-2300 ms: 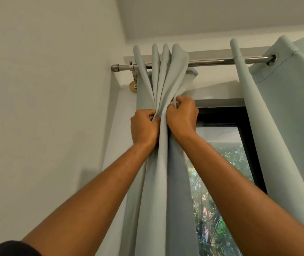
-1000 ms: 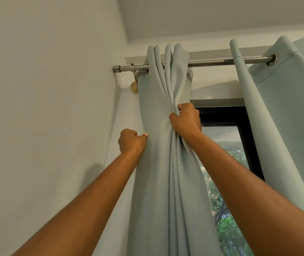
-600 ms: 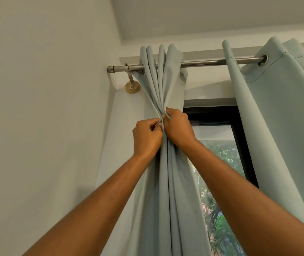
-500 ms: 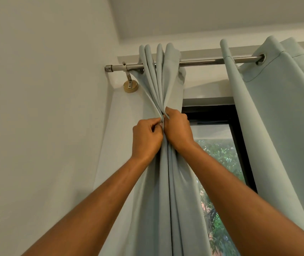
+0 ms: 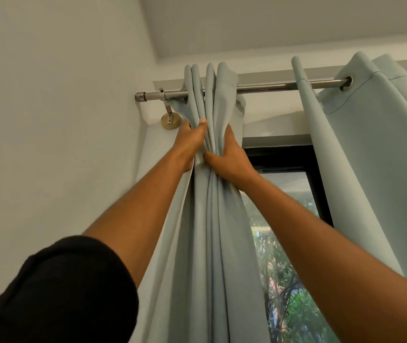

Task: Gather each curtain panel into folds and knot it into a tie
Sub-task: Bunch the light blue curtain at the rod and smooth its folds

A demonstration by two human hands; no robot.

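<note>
The left curtain panel (image 5: 218, 231), pale blue-green, hangs bunched into several narrow folds from a steel rod (image 5: 267, 87). My left hand (image 5: 191, 139) reaches up along its left side, thumb and fingers pinching the outer folds just under the rod. My right hand (image 5: 227, 157) clasps the right side of the same bundle, fingers wrapped around the folds. Both hands squeeze the fabric together from either side. A second curtain panel (image 5: 370, 157) hangs spread out at the right.
The rod's brass wall bracket (image 5: 170, 121) sits just left of my left hand. A white wall closes in on the left, with the ceiling right above. Between the panels, a black window frame (image 5: 318, 184) shows trees outside.
Both hands slid higher up the left panel toward the rod. The left hand went from a fist at the bundle to an extended pinch, and the right hand spread its fingers around the folds.
</note>
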